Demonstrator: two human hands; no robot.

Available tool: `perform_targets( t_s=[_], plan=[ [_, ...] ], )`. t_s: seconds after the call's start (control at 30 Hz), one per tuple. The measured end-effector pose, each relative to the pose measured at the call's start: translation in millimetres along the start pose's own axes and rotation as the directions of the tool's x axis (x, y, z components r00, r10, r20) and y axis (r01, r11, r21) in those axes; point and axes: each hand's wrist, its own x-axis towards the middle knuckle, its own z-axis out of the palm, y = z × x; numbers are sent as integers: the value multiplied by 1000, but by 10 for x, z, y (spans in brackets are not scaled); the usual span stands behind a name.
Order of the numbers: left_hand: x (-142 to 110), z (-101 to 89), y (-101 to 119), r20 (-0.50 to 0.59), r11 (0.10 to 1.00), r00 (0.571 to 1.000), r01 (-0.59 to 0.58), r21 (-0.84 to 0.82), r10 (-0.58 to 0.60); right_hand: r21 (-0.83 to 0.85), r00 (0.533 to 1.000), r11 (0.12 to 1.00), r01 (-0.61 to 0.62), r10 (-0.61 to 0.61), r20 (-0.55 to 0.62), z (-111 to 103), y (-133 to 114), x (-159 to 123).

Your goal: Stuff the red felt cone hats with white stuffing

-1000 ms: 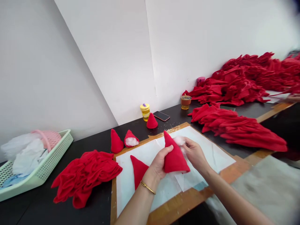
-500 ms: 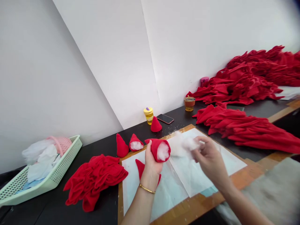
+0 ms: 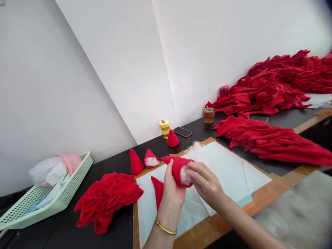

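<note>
My left hand (image 3: 174,190) is wrapped round a red felt cone (image 3: 178,167), its open end turned to the right. White stuffing (image 3: 185,175) shows in that opening. The fingers of my right hand (image 3: 204,181) are closed at the mouth of the cone, pressing on the stuffing. Partly behind my left wrist, another red cone (image 3: 157,190) lies on the white sheets (image 3: 228,173). Two more cones stand behind on the left: an upright one (image 3: 136,162) and a tilted one (image 3: 150,159) with stuffing showing. A small tuft of stuffing (image 3: 197,147) lies at the board's far edge.
Left are a red fabric pile (image 3: 109,199) and a green basket (image 3: 62,192). Behind are a red cone (image 3: 172,139), yellow-lidded cup (image 3: 164,128), phone (image 3: 183,131) and brown-banded cup (image 3: 209,115). Red fabric heaps (image 3: 269,140) fill the right; a greyish-white mass (image 3: 301,211) is front right.
My right hand has moved left, bringing the wad of stuffing from over the sheets to the cone's mouth. The cone has turned a little in my left hand.
</note>
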Motion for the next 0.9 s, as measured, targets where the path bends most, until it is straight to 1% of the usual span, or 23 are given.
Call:
perform_targets(
  t_s=[0.07, 0.1, 0.13, 0.2, 0.37, 0.47, 0.5, 0.53, 0.6, 0.67, 0.7, 0.77, 0.83, 0.9],
  plan=[
    [-10, -12, -4, -6, 1000, 1000, -1, 1, 1, -90, 995, 995, 36, -27, 98, 53, -101, -25],
    [-9, -24, -7, -10, 1000, 1000, -1, 9, 1, -143, 989, 989, 39, -19, 144, 74, -146, -28],
    [-6, -40, -11, -11, 1000, 1000, 0, 24, 0, -188, 985, 982, 29, 4, 170, 88, -180, -25],
    [-4, -84, -31, -7, 998, 1000, -9, 59, 9, -236, 985, 972, -11, 50, 163, 99, -210, -16],
    [-69, -228, -138, 24, 980, 996, -89, 176, 86, -220, 989, 965, -143, 147, 6, 63, -169, -60],
    [-125, -299, -165, 56, 963, 993, -114, 244, 104, -187, 965, 952, -241, 214, -152, 26, -162, -115],
    [-139, -315, -162, 60, 961, 993, -117, 252, 105, -161, 953, 948, -273, 245, -177, 13, -160, -127],
    [-149, -328, -157, 60, 959, 992, -119, 258, 107, -125, 946, 946, -298, 277, -167, 3, -155, -134],
    [-162, -350, -150, 62, 954, 992, -126, 272, 113, -48, 947, 948, -316, 312, -74, -6, -133, -140],
    [-173, -375, -158, 86, 951, 990, -131, 280, 111, 4, 958, 958, -286, 286, 19, 2, -102, -142],
    [-179, -390, -166, 106, 950, 989, -128, 286, 101, 15, 964, 964, -265, 264, 35, 9, -87, -144],
    [-188, -425, -176, 138, 946, 988, -112, 303, 73, 22, 971, 971, -239, 239, 29, 13, -69, -149],
    [-186, -458, -155, 108, 951, 993, -80, 298, 49, 32, 969, 969, -245, 244, 35, -15, -74, -149],
    [-167, -484, -92, 35, 969, 999, -40, 245, 33, 82, 950, 949, -305, 297, 97, -76, -96, -145]
  ],
)
